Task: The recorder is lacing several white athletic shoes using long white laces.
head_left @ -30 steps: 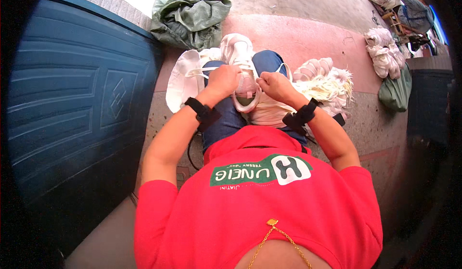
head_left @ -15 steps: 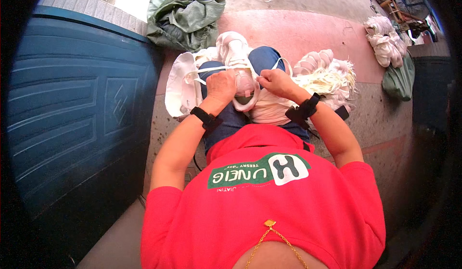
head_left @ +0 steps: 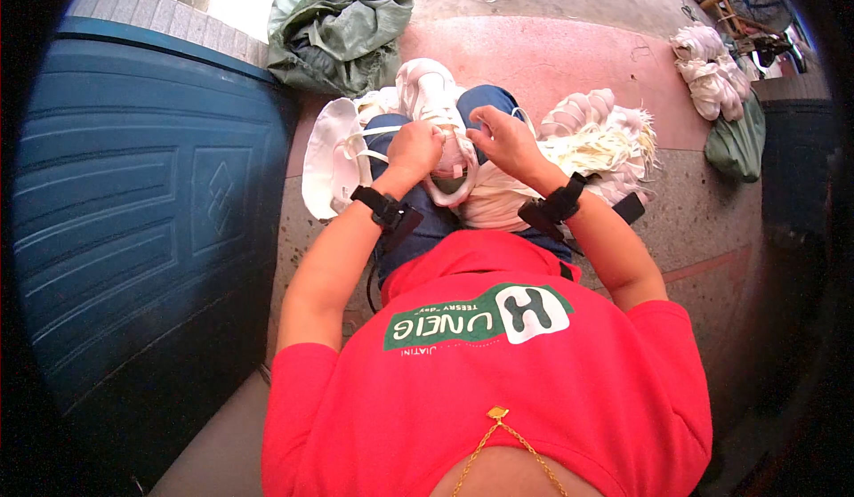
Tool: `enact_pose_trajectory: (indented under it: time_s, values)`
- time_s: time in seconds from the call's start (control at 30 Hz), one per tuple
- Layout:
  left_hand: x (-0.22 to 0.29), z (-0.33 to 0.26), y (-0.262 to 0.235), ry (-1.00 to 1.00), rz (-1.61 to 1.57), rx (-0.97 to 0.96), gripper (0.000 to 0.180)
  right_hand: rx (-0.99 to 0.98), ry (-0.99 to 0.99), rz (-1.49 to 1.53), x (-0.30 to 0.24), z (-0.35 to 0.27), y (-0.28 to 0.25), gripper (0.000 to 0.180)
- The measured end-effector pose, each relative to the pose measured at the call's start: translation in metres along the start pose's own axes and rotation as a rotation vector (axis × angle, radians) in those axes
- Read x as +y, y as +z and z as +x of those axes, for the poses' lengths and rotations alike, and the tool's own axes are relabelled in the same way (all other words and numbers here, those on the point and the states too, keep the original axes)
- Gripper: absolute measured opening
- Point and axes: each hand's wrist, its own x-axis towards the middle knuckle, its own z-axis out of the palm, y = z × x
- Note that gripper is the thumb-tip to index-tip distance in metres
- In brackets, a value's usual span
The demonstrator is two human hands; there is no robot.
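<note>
A white shoe (head_left: 428,87) rests between my knees, its toe pointing away from me and its opening toward me. Its tongue (head_left: 455,161) looks pale pink. At the shoe's left eyelets, my left hand (head_left: 414,151) is closed, pinching the white shoelace (head_left: 384,129), part of which loops out to the left. Just across the lacing, my right hand (head_left: 511,144) is closed with curled fingers beside the right eyelets. Lace shows behind that hand, and the fingertips seem to pinch it, though they are partly hidden.
Left of my knees sits a white cloth-like container (head_left: 328,163). On my right lies a heap of pale shoe parts (head_left: 583,119) with cream laces (head_left: 614,147). Farther off are a green sack (head_left: 338,30), bundled pale pieces (head_left: 709,74) and a blue panelled door (head_left: 133,194).
My right hand has shifted slightly up and in toward the shoe, its forefinger now raised and bent. My left hand has moved a little right, and the lace beside it hangs looser.
</note>
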Motion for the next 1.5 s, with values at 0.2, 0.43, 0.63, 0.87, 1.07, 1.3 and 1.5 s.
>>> enact_pose_trajectory:
  time_s: [0.2,0.43,0.63,0.87,1.07,1.3,1.5]
  values:
    - [-0.011,0.008,0.001,-0.095,-0.361,-0.024,0.012,0.107,-0.213,-0.027,-0.002,0.007,0.025,0.029]
    - [-0.007,0.005,-0.006,-0.316,-0.885,-0.248,0.008,-0.039,-0.194,-0.454,-0.005,0.001,0.023,0.046]
    - [-0.007,0.003,-0.002,-0.196,-0.787,-0.173,0.009,0.084,-0.094,-0.144,0.006,0.015,0.033,0.042]
    - [-0.004,0.000,0.011,0.016,-0.028,0.158,0.021,0.146,0.054,0.147,0.002,0.019,0.037,0.035]
    - [-0.002,-0.004,-0.001,0.056,0.103,0.102,0.020,0.102,0.099,0.277,0.000,0.020,0.032,0.034]
    - [-0.010,0.003,0.002,-0.208,-0.573,-0.052,0.018,0.068,0.024,0.280,0.009,0.028,0.030,0.033]
    - [-0.001,-0.010,-0.014,0.091,-0.068,0.072,0.023,0.159,0.160,0.364,0.026,0.035,0.013,0.032]
